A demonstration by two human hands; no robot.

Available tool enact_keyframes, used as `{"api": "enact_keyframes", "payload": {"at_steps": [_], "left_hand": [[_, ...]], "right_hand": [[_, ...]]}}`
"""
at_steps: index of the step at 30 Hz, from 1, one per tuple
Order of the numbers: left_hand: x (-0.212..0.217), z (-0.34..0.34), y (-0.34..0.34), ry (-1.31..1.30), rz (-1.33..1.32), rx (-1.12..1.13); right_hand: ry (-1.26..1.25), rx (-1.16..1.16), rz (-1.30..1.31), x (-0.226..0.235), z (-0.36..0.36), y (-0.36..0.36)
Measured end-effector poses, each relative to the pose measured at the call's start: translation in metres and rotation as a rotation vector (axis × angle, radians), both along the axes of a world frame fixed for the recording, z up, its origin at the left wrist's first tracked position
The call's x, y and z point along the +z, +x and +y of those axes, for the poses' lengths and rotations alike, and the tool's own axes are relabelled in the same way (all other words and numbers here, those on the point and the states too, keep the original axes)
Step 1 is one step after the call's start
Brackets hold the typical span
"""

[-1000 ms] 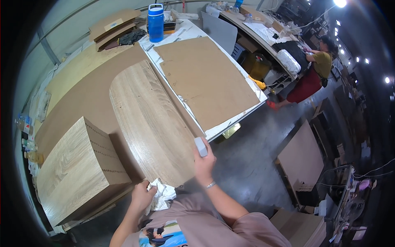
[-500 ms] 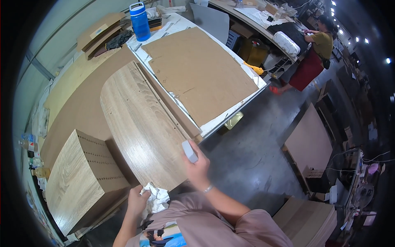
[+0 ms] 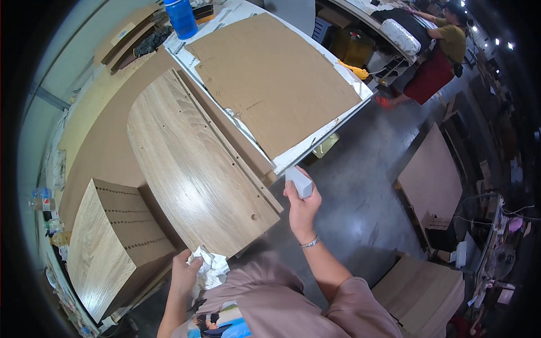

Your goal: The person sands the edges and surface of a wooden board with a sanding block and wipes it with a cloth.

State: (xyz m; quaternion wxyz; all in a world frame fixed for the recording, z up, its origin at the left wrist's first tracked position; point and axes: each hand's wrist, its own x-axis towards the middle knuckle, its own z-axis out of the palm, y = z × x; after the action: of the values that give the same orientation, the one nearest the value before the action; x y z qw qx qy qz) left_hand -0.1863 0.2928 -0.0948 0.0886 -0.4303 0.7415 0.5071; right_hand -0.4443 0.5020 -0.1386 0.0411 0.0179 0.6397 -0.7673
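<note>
A wood-grain panel (image 3: 186,163) with a curved far left edge and small drilled holes lies in front of me, its near end by my body. My right hand (image 3: 305,213) is raised just off the panel's near right corner, fingers closed around a light grey rectangular block (image 3: 300,182). By the panel's near left corner, my left hand (image 3: 182,271) grips a crumpled white cloth or paper (image 3: 211,269); I cannot tell which. Left of the panel stands a stack of matching boards (image 3: 101,242), with rows of holes along its side.
A brown cardboard sheet (image 3: 282,84) covers a white-topped table beyond the panel. A blue bottle (image 3: 181,19) stands at its far left corner. Cardboard (image 3: 420,293) is stacked on the floor at lower right. Another person (image 3: 437,56) works at a bench far right.
My right hand with the grey block has moved right and up, off the panel's near corner, uncovering a hole there. My left hand still holds the white wad. The view has shifted slightly.
</note>
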Motion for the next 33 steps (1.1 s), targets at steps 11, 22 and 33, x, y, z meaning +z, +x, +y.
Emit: {"api": "enact_keyframes", "payload": {"at_steps": [11, 22, 33], "left_hand": [[-0.021, -0.011, 0.019, 0.098, -0.073, 0.186], [0.061, -0.003, -0.001, -0.178, 0.100, 0.155], [0.051, -0.012, -0.111, -0.724, 0.513, 0.003]], "right_hand": [[0.039, 0.079, -0.001, -0.002, -0.002, -0.011], [0.021, 0.195, 0.011, 0.008, -0.016, -0.030], [0.156, 0.590, 0.046, 0.010, -0.063, -0.100]]}}
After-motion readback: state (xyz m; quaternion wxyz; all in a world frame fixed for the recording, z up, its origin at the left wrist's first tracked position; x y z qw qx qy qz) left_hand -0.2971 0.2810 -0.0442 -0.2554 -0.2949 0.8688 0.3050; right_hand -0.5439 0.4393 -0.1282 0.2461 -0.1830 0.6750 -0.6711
